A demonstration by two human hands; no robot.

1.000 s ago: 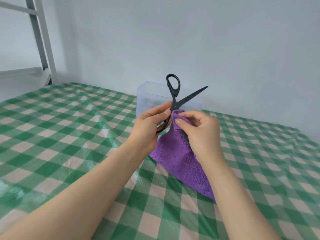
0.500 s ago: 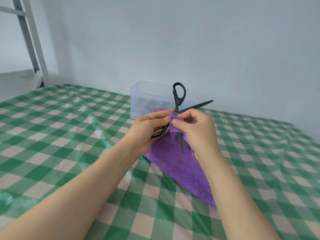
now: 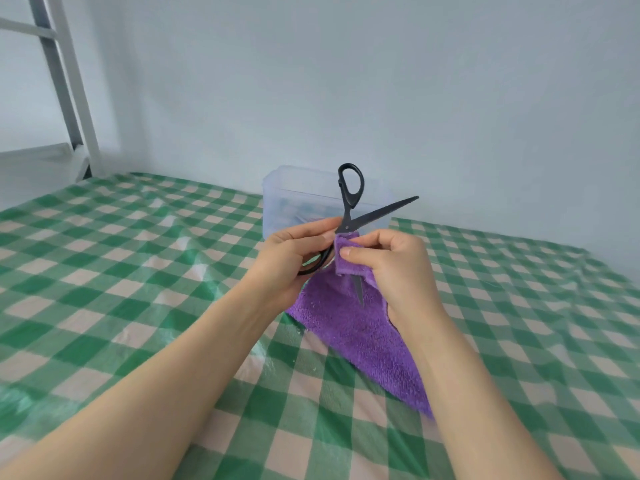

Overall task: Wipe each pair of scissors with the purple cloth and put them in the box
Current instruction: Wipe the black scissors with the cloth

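Note:
Black scissors are held spread open above the table. My left hand grips the lower handle, while the other handle loop stands up in front of the box. One blade points up and right; the other points down, and its tip shows below a fold of the purple cloth. My right hand pinches that fold around the lower blade near the pivot. The rest of the cloth hangs down onto the table. Behind the hands stands the clear plastic box, with blurred items inside.
A green and white checked cover spreads over the table. A pale wall rises close behind the box. A white and grey metal frame stands at the far left.
The lower blade tip came out from under the cloth as my right hand's pinch moved up toward the pivot. The upper blade dipped lower, then rose slightly.

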